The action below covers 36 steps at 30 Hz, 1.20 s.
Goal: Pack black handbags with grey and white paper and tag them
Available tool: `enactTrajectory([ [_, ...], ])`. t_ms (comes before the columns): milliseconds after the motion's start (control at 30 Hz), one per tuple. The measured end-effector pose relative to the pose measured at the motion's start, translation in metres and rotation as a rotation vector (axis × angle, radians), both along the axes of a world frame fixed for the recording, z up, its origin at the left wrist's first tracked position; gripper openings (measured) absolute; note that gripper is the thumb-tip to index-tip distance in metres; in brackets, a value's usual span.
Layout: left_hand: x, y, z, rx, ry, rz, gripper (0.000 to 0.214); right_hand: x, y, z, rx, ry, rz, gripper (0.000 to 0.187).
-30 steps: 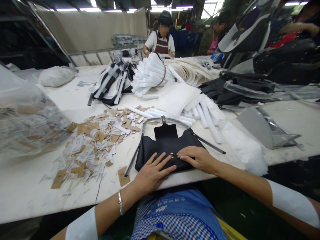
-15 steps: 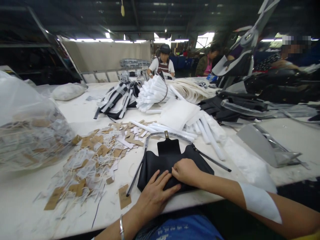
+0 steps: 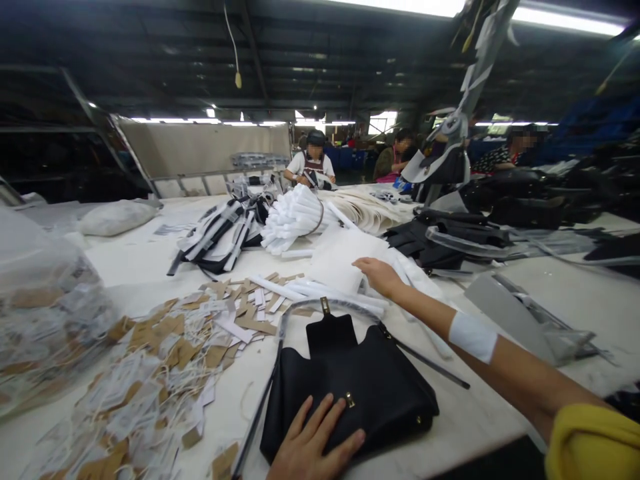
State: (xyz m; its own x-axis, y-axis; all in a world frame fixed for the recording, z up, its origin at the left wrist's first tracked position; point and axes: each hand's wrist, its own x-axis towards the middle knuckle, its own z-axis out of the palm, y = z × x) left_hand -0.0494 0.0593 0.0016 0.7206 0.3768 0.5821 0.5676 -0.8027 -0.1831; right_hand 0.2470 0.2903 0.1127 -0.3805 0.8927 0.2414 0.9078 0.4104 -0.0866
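A black handbag (image 3: 360, 380) lies on the white table (image 3: 135, 260) in front of me, its flap with a gold clasp turned up. My left hand (image 3: 313, 443) rests flat on the bag's near side, fingers spread. My right hand (image 3: 377, 275) is stretched out past the bag and lies on the stack of white flat sheets (image 3: 340, 263), beside loose white paper rolls (image 3: 320, 292). Its fingers look extended and hold nothing I can make out.
A heap of brown and white hang tags (image 3: 165, 353) covers the table at left, next to a clear bag of tags (image 3: 40, 313). A bundle of white rolls (image 3: 295, 217), strapped parts (image 3: 220, 230) and black bags (image 3: 450, 240) lie further back. Other people work at the far end.
My right hand left the handbag and reached forward onto the white sheets. My left hand stayed on the bag. My head tilted up.
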Motion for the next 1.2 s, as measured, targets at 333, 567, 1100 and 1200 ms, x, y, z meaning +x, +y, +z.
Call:
enactTrajectory([
  [333,0.003,0.010,0.002,0.139,-0.023,0.027,0.045,0.027,0.065,-0.005,0.050,-0.157,0.138,0.035],
  [567,0.001,0.000,0.003,-0.025,-0.029,0.035,0.046,0.011,0.028,0.049,0.367,-0.093,0.181,0.032],
  [1100,-0.002,-0.014,0.027,-0.486,0.059,0.002,0.055,-0.061,-0.210,-0.017,0.051,-0.193,0.365,0.037],
  [1200,-0.001,-0.014,0.028,-0.482,0.059,-0.005,0.053,-0.054,-0.205,-0.018,-0.022,-0.150,0.315,0.039],
])
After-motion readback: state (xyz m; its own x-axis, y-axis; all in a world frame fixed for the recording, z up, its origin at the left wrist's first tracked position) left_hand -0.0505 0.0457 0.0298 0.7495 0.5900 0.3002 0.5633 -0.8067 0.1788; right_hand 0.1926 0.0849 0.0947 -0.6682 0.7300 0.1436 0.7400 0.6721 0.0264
